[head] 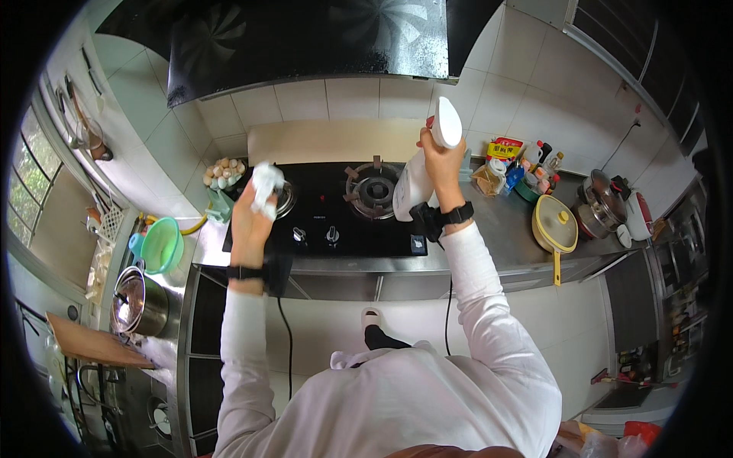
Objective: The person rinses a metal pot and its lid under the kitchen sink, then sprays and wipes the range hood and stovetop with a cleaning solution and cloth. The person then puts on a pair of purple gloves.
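Note:
A crumpled white cloth or wipe (267, 186) is bunched in my left hand (250, 214), above the left burner (284, 200) of a black glass gas hob (320, 229). My right hand (444, 163) grips a white spray bottle (413, 186) by the neck under its white trigger head (447, 123). The bottle hangs tilted over the right side of the hob, beside the right burner (376, 190). Two control knobs (315, 234) sit at the hob's front. Part of the left burner is hidden by my left hand and the cloth.
A black range hood (303, 51) overhangs the hob. Eggs (224, 172) stand at its back left. Rightward are seasoning bottles (535, 172), a yellow lidded pan (554, 223) with its handle past the counter edge, and a steel pot (598, 209). Leftward are a green basin (163, 246) and another pot (139, 303).

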`<action>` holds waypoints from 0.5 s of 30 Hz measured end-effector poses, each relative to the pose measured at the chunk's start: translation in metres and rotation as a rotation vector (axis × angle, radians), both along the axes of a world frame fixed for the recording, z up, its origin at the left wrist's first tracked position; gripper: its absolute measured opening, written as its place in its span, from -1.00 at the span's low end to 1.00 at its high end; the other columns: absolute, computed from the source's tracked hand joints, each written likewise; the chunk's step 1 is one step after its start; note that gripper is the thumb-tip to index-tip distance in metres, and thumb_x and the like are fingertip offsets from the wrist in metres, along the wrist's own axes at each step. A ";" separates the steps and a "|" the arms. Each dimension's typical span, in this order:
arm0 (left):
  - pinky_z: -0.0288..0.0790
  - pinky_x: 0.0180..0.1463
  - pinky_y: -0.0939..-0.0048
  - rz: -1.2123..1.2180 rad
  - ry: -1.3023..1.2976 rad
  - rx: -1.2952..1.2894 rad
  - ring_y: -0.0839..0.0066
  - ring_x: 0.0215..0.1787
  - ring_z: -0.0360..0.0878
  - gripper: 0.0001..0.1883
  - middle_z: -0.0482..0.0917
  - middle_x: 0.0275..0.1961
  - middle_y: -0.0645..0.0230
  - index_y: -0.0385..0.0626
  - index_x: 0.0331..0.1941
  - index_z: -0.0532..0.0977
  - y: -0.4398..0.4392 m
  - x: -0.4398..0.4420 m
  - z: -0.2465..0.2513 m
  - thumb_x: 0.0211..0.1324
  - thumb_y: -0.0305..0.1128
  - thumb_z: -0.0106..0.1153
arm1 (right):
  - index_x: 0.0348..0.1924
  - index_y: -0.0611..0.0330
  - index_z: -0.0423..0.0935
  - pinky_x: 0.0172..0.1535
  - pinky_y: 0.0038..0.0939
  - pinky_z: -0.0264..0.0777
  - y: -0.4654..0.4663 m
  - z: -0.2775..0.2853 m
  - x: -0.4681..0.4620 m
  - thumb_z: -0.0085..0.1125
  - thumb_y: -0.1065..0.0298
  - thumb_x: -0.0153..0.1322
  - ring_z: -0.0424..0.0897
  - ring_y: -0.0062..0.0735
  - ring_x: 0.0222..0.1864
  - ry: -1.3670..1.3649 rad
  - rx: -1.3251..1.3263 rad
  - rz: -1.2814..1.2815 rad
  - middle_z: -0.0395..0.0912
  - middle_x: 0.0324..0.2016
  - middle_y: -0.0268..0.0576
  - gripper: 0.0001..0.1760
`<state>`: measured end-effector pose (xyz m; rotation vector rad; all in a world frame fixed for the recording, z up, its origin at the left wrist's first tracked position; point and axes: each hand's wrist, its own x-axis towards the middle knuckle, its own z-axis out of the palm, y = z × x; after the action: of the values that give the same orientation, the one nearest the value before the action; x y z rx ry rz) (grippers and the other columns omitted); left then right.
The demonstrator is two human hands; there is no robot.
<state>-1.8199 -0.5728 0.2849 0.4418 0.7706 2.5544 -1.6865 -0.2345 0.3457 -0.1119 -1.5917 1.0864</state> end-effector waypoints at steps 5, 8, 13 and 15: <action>0.42 -0.30 0.60 0.172 -0.168 -0.114 0.57 -0.27 0.54 -0.69 0.57 -0.16 0.36 -0.26 0.07 0.38 -0.123 0.116 -0.108 0.34 -0.39 -0.19 | -0.36 0.32 0.44 -0.28 -0.34 0.42 -0.020 0.005 -0.003 0.23 0.44 0.16 0.56 -0.21 -0.41 0.040 -0.012 0.011 0.54 -0.46 -0.09 -0.76; 0.47 -0.29 0.60 0.362 -0.405 -0.080 0.57 -0.27 0.56 -0.72 0.58 -0.15 0.35 -0.23 0.03 0.40 -0.197 0.205 -0.173 0.31 -0.41 -0.13 | -0.39 0.32 0.42 -0.31 -0.25 0.40 -0.057 0.009 -0.022 0.24 0.43 0.14 0.53 -0.04 -0.40 0.008 0.111 0.035 0.49 -0.46 -0.03 -0.76; 0.53 -0.35 0.53 0.752 -0.577 -0.019 0.50 -0.34 0.60 -0.79 0.60 -0.23 0.34 -0.21 -0.07 0.45 -0.270 0.343 -0.240 0.25 -0.42 -0.03 | -0.40 0.32 0.43 -0.28 -0.16 0.38 -0.145 0.025 -0.080 0.22 0.41 0.12 0.49 0.13 -0.34 -0.006 0.209 0.211 0.47 -0.40 0.05 -0.75; 0.53 -0.31 0.52 0.832 -0.612 -0.008 0.49 -0.30 0.60 -0.79 0.60 -0.22 0.34 -0.21 -0.08 0.44 -0.278 0.377 -0.251 0.24 -0.43 -0.03 | -0.40 0.32 0.43 -0.28 -0.15 0.38 -0.175 0.033 -0.096 0.23 0.41 0.12 0.49 0.13 -0.33 0.069 0.260 0.239 0.47 -0.40 0.05 -0.75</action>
<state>-1.4425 -0.8507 0.0342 -0.8116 0.8218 3.1275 -1.7824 -0.4099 0.3786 0.2935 -1.6983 1.0403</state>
